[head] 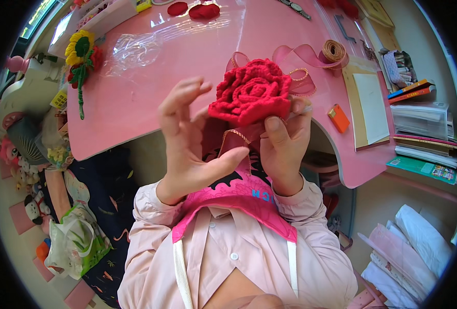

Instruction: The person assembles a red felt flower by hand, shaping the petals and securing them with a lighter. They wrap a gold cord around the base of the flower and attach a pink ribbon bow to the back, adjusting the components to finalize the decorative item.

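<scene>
A red crocheted rose (251, 92) is held above the near edge of the pink desk, its petals facing up. My right hand (286, 139) grips the rose at its lower right rim, thumb in front. Beside the rose, my left hand (193, 143) has its fingers spread and slightly blurred, with nothing in it. Sheer pink ribbon with a gold edge (234, 135) hangs below the rose, between my hands. More of this ribbon (302, 54) loops behind the rose towards a ribbon roll (333, 51) on the desk. The underside of the rose is hidden.
The pink desk (135, 123) curves around me. On it lie crocheted flowers (81, 58), clear plastic film (135, 50), red petal pieces (204, 11), a wristwatch (300, 8), an orange lighter (338, 118) and a board with white paper (371, 108). Books (425, 150) are stacked at the right.
</scene>
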{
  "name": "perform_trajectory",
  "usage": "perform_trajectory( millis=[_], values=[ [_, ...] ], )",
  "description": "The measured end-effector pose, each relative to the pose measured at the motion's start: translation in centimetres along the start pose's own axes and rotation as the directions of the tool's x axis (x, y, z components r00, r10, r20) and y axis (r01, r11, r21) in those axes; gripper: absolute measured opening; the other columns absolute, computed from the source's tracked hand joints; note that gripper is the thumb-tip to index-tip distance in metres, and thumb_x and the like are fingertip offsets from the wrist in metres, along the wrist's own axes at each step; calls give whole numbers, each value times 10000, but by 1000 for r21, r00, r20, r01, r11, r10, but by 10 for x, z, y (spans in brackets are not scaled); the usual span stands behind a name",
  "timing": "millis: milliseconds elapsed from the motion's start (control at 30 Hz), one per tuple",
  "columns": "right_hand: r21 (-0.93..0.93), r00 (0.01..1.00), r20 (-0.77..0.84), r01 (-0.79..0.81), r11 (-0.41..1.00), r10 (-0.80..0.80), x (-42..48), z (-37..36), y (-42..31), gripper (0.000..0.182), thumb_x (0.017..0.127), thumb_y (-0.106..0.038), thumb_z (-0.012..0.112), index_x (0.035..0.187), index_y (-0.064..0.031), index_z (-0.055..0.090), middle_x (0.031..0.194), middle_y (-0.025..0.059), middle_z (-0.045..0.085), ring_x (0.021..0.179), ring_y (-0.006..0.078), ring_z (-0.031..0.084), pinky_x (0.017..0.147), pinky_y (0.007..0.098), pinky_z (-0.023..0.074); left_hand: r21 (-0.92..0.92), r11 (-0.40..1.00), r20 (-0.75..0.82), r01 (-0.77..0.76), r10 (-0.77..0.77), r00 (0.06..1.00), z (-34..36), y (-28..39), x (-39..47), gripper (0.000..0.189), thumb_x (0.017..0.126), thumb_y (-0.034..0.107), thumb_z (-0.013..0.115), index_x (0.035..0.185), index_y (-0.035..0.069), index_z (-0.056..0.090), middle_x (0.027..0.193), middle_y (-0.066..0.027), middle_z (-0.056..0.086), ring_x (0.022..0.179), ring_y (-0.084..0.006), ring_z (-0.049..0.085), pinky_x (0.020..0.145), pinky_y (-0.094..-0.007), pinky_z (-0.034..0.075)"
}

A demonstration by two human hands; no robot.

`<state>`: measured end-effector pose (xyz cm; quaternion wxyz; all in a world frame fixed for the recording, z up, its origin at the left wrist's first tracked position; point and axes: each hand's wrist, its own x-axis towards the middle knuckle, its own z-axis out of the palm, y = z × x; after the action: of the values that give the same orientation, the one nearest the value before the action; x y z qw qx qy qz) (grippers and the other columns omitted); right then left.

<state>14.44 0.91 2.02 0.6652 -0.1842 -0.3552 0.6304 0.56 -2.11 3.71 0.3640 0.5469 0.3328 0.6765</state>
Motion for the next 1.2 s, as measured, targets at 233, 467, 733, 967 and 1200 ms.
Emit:
perform_trajectory(
  millis=[233, 467, 733, 967, 1200],
  values=[
    [40, 989, -90, -116, 992, 119, -3, 6, -5, 562, 746, 101, 717, 1072, -119, 316, 1122, 74, 438, 1108, 187, 499, 957, 349, 452, 445, 859, 21, -254, 274, 962, 2, 4, -2, 390, 656, -32, 795, 995, 56, 625, 1111, -120, 428, 907, -177, 550, 759, -275, 474],
    [-31, 998, -63, 12, 999, -14, -3, 6, 2, 599, 716, 104, 741, 1072, -114, 312, 1175, 95, 422, 1131, 193, 491, 961, 350, 464, 630, 712, 72, -312, 346, 935, -1, 2, -6, 394, 604, 21, 825, 956, 113, 675, 1095, -110, 430, 892, -188, 542, 714, -265, 469],
    [-112, 997, -58, 53, 992, -59, -5, 7, 0, 633, 694, 89, 764, 1077, -96, 295, 1230, 125, 409, 1174, 207, 477, 963, 363, 473, 520, 784, 31, -339, 380, 925, 8, 1, 0, 343, 615, 8, 800, 923, 79, 666, 1170, -151, 417, 978, -237, 553, 804, -322, 486],
    [-122, 993, 16, 117, 986, -116, -6, 3, 2, 657, 683, 79, 765, 1093, -98, 284, 1227, 119, 405, 1178, 216, 472, 973, 373, 466, 447, 858, -10, -253, 288, 958, 8, 5, -1, 322, 634, -34, 761, 915, 43, 624, 1218, -186, 383, 1058, -286, 526, 890, -376, 482],
    [44, 998, 63, 30, 999, -32, -10, 5, -4, 618, 723, 84, 727, 1104, -110, 281, 1153, 84, 387, 1150, 179, 443, 1018, 375, 416, 404, 884, -32, -237, 273, 962, 8, 1, 0, 331, 637, -59, 738, 903, 44, 569, 1240, -205, 371, 1138, -315, 490, 936, -409, 460]
  ],
)
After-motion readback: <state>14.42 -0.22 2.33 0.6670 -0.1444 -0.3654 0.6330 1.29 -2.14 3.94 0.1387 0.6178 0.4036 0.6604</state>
